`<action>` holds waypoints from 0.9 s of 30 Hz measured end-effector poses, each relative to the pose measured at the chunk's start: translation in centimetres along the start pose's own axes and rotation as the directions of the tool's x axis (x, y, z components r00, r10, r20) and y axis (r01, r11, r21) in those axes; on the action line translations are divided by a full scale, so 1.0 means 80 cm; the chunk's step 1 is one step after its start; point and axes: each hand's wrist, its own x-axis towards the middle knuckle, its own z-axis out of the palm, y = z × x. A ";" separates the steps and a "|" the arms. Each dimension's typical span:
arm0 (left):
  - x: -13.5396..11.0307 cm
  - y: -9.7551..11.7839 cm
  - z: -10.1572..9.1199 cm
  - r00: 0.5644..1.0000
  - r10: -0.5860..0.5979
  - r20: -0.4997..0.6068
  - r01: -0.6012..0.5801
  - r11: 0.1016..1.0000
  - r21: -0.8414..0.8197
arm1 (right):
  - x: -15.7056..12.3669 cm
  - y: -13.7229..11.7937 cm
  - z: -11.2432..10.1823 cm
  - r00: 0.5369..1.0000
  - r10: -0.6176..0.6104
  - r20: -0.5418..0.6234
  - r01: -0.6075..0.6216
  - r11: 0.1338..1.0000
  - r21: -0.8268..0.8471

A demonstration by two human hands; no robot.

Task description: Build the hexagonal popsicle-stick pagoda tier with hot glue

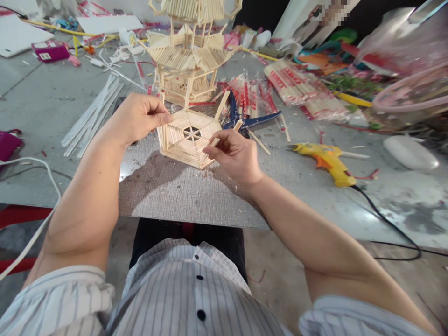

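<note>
A hexagonal roof piece (pixel 187 137) built of thin wooden sticks rests tilted on a grey board (pixel 175 191). My left hand (pixel 136 116) pinches its upper left edge with thumb and fingers closed. My right hand (pixel 234 154) is closed on a short wooden stick (pixel 219 138), its tip held against the right side of the hexagon. Behind it stands a tall multi-tier pagoda model (pixel 189 51) made of the same sticks.
A yellow glue gun (pixel 327 161) with a black cord lies to the right. Blue-handled cutters (pixel 250 120) and packs of chopsticks (pixel 301 91) lie behind. White strips (pixel 93 116) lie at the left. Craft clutter fills the back.
</note>
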 end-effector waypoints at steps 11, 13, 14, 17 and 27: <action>0.000 -0.001 0.000 1.000 -0.019 0.004 0.019 1.000 -0.013 | 0.001 -0.005 -0.001 1.000 -0.005 0.014 0.005 1.000 -0.007; 0.000 -0.002 -0.001 1.000 -0.027 0.009 0.027 1.000 -0.007 | 0.001 -0.006 -0.002 1.000 0.001 0.017 0.000 1.000 -0.023; 0.000 -0.002 -0.001 0.999 -0.032 0.012 0.032 0.999 -0.006 | 0.001 -0.006 -0.003 1.000 0.003 0.019 -0.003 1.000 -0.028; 0.000 0.000 -0.002 0.999 -0.037 0.015 0.037 0.999 -0.002 | 0.001 -0.006 -0.003 1.000 -0.004 0.023 0.005 1.000 -0.021; 0.000 0.001 -0.001 1.000 -0.021 0.008 0.021 1.000 -0.015 | 0.001 -0.004 0.000 0.999 -0.046 0.006 0.046 0.999 -0.002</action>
